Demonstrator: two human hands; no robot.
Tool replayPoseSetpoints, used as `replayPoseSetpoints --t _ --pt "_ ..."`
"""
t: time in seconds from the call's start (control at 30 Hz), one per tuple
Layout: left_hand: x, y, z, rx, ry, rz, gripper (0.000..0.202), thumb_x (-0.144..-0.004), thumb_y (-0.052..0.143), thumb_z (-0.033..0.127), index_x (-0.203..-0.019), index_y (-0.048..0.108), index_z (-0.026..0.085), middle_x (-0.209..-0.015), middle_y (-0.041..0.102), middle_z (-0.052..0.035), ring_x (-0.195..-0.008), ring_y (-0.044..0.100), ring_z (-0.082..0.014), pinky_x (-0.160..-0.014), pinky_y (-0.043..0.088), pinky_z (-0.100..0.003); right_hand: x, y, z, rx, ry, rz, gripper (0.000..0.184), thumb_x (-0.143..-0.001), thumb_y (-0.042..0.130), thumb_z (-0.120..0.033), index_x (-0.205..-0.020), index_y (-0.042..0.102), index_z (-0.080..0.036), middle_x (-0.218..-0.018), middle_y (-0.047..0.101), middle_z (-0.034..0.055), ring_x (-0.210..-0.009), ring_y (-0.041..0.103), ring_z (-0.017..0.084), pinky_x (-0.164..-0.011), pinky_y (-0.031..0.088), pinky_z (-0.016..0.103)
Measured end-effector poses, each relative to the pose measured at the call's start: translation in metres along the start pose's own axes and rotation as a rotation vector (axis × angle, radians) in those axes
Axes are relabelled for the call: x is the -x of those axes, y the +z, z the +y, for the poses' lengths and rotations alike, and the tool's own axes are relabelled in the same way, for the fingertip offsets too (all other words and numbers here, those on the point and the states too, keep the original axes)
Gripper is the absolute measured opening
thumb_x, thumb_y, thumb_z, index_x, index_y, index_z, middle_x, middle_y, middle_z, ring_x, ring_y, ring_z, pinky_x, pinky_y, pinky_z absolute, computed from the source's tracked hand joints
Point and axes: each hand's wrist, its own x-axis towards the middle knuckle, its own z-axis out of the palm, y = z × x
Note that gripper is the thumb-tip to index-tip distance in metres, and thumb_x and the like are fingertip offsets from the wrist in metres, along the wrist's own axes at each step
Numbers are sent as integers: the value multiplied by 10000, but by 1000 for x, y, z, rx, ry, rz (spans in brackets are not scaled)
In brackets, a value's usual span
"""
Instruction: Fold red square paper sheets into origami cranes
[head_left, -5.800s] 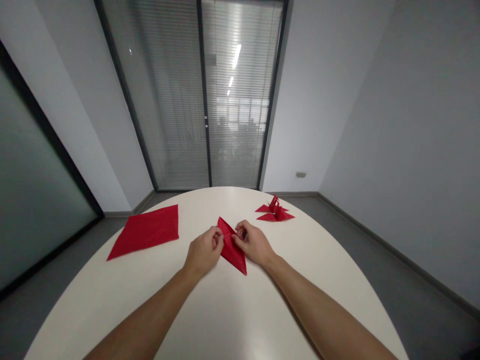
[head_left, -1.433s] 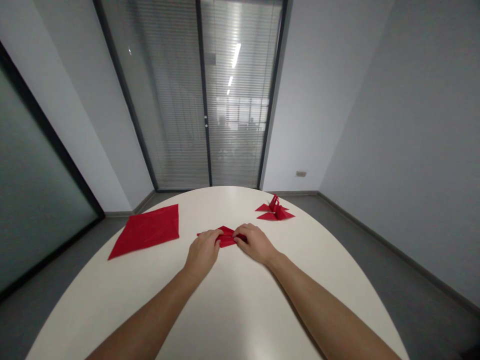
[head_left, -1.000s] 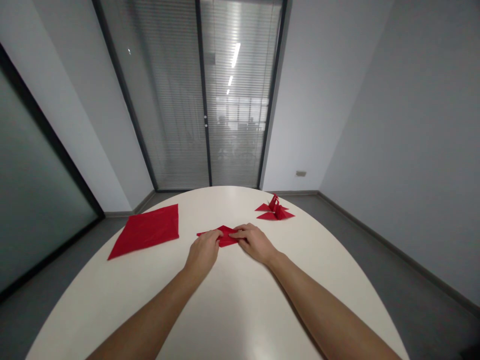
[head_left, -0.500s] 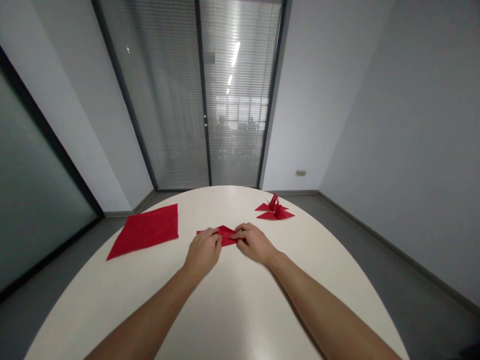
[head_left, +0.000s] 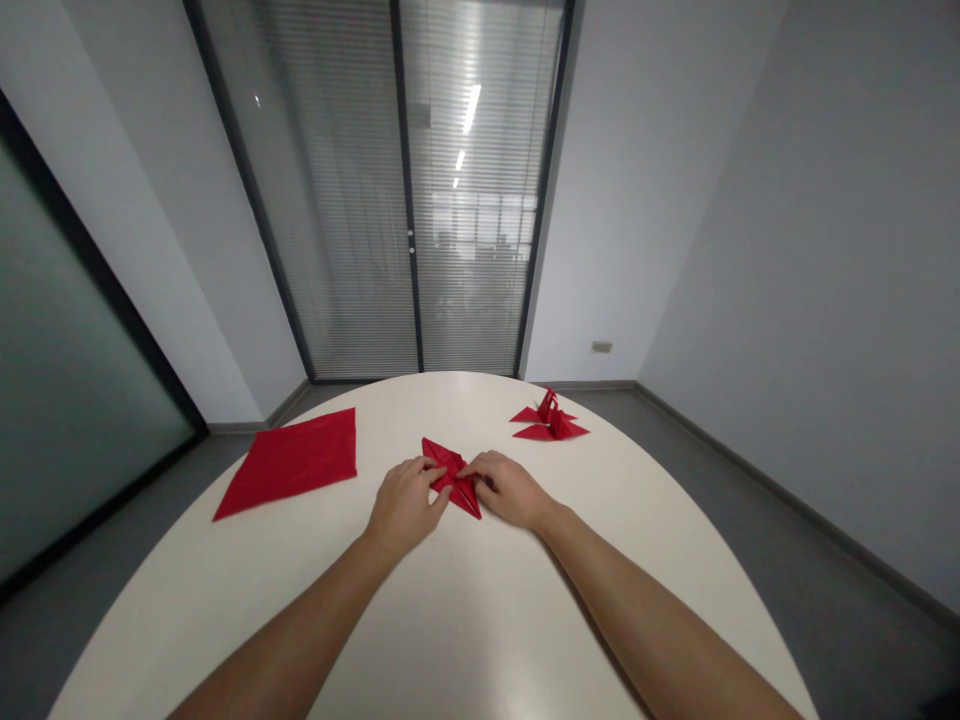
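Observation:
A folded piece of red origami paper [head_left: 466, 494] lies on the table between my hands, one point toward the far left and another toward the near right. My left hand [head_left: 405, 500] holds its left side, fingers on top and thumb at the near edge. From the right, my right hand [head_left: 510, 488] grips the paper, its index finger pressing near the middle and the other fingers curled. The fingers hide parts of the folds. Beyond my right hand stand two finished red paper cranes, a nearer crane [head_left: 553, 428] and a farther crane [head_left: 546, 408], close together.
A flat red paper sheet [head_left: 300, 460] lies at the left of the round white table [head_left: 435, 620], near its edge. Past the table's far edge are a glass partition with blinds [head_left: 352, 220] and a pale wall [head_left: 637, 200].
The folded paper has turned on the table, its long axis now running from far left to near right. My left thumb has moved away from the fingers; both hands stay nearly in place.

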Motion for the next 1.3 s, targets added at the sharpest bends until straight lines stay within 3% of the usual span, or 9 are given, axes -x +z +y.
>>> replayPoseSetpoints --t 0.2,0.4,0.53,0.7,0.97,1.07,1.17,1.3 --pt "-2 2 -1 71 16 1 255 -917 594 336 -1085 744 217 -1142 725 -81 -1101 631 -252 -1036 441 -415 1 2 2 51 -60 73 303 -831 598 -62 -1055 731 -218 -1370 570 107 -1232 544 241 -1053 448 424" --pt "-1 6 -4 124 48 -23 278 -906 583 242 -1160 693 216 -1209 707 -84 -1257 554 -283 -1104 413 -455 -3 2 4 59 -131 20 232 -813 615 -77 -954 726 -225 -1107 723 55 -1170 591 228 -1077 416 428" --pt "-2 6 -3 152 86 -31 227 -920 570 227 -1085 725 209 -1239 678 -90 -1206 570 -263 -1079 436 -434 -4 0 0 32 -166 -5 212 -812 613 -79 -921 716 -229 -975 750 22 -1071 637 210 -1048 425 392" --pt "-3 1 0 172 108 -53 227 -916 566 211 -1049 750 221 -1121 714 -73 -1065 627 -232 -1003 476 -400 -3 -4 -6 13 -142 -27 194 -817 606 -89 -913 717 -215 -950 755 29 -948 664 204 -941 466 348" --pt "1 6 -3 167 181 -76 352 -891 559 145 -1192 710 247 -1271 689 -54 -1235 568 -250 -1116 400 -449 -3 -2 -4 61 -115 -11 166 -818 620 -95 -900 716 -203 -870 744 25 -845 646 189 -869 462 328" --pt "1 6 -3 160 193 -64 366 -897 529 110 -1182 711 249 -1274 667 -66 -1208 569 -237 -1081 434 -422 -3 -3 -5 74 -123 -12 152 -815 631 -93 -882 715 -200 -834 728 17 -807 625 180 -839 462 321" --pt "0 3 -1 176 209 -46 306 -916 536 137 -1134 727 232 -1172 691 -72 -1088 611 -219 -1004 481 -390 -3 -3 -5 79 -136 -14 154 -811 637 -90 -885 718 -199 -837 716 24 -817 619 184 -819 469 320" --pt "-1 0 2 164 267 -27 253 -959 530 217 -1118 726 222 -1136 727 -61 -1072 617 -235 -1023 458 -436 -3 -2 -3 66 -136 9 166 -821 630 -91 -911 724 -195 -940 716 53 -906 631 198 -845 491 329"
